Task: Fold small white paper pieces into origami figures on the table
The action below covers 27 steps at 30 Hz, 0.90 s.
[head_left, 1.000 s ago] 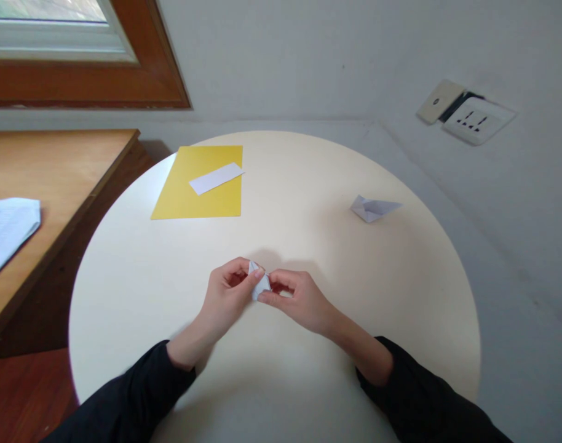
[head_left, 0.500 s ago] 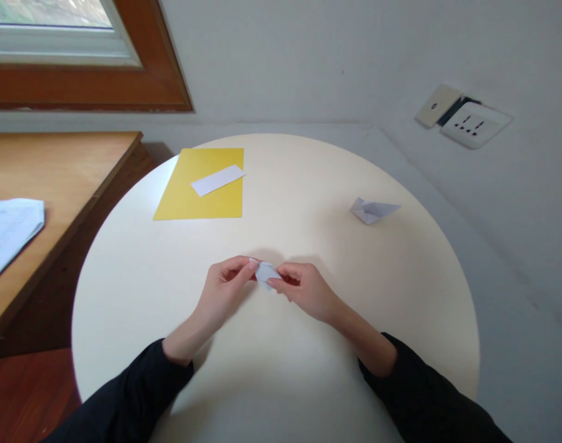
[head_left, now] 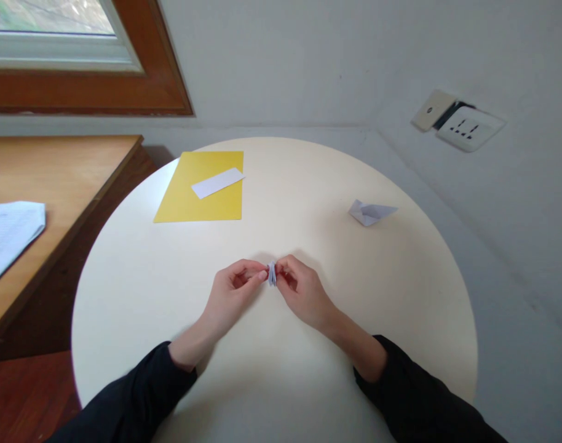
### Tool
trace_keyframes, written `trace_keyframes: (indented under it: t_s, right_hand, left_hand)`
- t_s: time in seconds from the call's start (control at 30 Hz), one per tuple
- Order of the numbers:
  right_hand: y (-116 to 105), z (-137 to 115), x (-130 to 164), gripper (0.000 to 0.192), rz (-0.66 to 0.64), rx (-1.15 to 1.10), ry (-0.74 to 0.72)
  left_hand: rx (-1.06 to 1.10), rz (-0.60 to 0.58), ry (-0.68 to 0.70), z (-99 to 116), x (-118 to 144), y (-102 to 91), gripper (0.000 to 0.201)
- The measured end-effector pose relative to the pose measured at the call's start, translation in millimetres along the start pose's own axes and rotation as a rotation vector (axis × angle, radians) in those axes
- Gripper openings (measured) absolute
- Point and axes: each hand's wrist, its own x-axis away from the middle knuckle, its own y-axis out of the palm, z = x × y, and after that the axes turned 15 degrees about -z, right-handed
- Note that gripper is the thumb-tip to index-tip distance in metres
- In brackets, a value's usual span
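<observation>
Your folded white paper piece [head_left: 272, 274] appears as a small, narrow wedge seen almost edge-on, its stacked layers showing as thin pale lines; the exact fold cannot be made out. It sits between your two hands, just above the round cream table [head_left: 401, 295], near the table's middle and toward your side.

Your left hand [head_left: 232, 294] pinches the piece's left face between thumb and forefinger, the other fingers curled under the palm. Your right hand [head_left: 304, 294] pinches the right face in the same way, so the fingertips of both hands nearly meet across the paper. Both wrists rest low over the tabletop, and dark sleeves cover your forearms.

Farther off, a yellow sheet [head_left: 202, 203] lies flat at the table's far left with a white paper strip [head_left: 217, 183] lying slantwise on it. A finished white paper boat [head_left: 370, 212] stands on the far right of the table, well apart from your hands. A wooden desk [head_left: 55, 178] beside the table carries white papers [head_left: 8, 234], and a wall socket [head_left: 469, 126] is mounted at upper right.
</observation>
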Motion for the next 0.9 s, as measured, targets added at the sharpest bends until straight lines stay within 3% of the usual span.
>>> trace_keyframes:
  t_s: [0.23, 0.47, 0.9]
  right_hand:
    - [-3, -8, 3, 0.008, -0.086, -0.073, -0.004]
    - [-4, -13, 5, 0.014, -0.169, -0.104, -0.035]
    - [-5, -12, 4, 0.03, -0.182, -0.174, -0.025]
  left_hand:
    - [-0.017, -0.108, 0.023, -5, 1, -1.6, 0.037]
    - [-0.034, -0.14, -0.004, -3, 2, -1.4, 0.043]
    - [0.029, -0.219, 0.024, -2, 3, -3.3, 0.025]
